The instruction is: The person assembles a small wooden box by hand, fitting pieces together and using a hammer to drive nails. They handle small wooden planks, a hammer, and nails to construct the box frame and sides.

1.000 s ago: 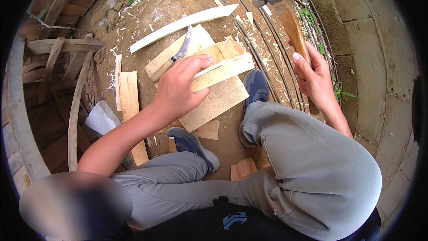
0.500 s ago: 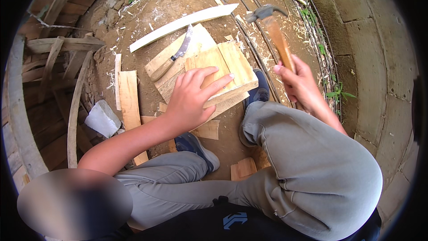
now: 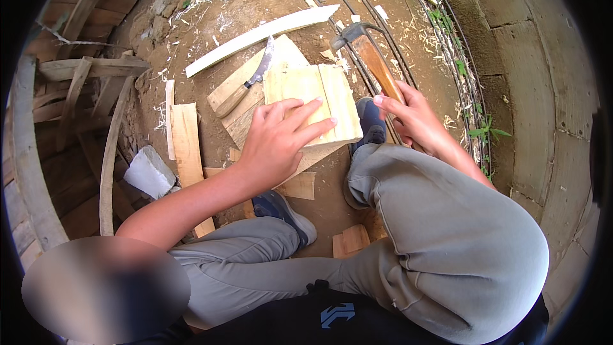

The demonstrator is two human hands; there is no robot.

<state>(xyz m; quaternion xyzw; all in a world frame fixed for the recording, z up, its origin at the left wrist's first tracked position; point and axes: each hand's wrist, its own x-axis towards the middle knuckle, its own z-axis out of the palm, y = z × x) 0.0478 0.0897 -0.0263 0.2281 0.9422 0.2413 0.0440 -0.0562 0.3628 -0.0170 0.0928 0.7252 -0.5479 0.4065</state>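
Observation:
My left hand (image 3: 274,140) grips a pale wooden block (image 3: 338,99), its fingers spread over the top and its thumb at the near side. A seam or crack runs across the block's upper face. My closed right hand (image 3: 415,118) holds a claw hammer (image 3: 373,61) by its brown wooden handle. The dark metal head is raised just beyond the block's far right corner, apart from it. Under the block lies a wider wooden board (image 3: 233,86). A curved knife (image 3: 255,80) with a wooden handle rests on that board, left of the block.
A long pale wood strip (image 3: 262,35) lies beyond the board. Flat wood pieces (image 3: 186,153) and a whitish stone (image 3: 150,172) are at left, near a wooden frame (image 3: 107,153). Dark cables (image 3: 357,0) cross the chip-strewn dirt. A plank-like wall (image 3: 536,96) stands at right.
The hammer and my right hand have moved left, toward the block, with the head a little lower. The block has turned and tilted slightly under my left hand.

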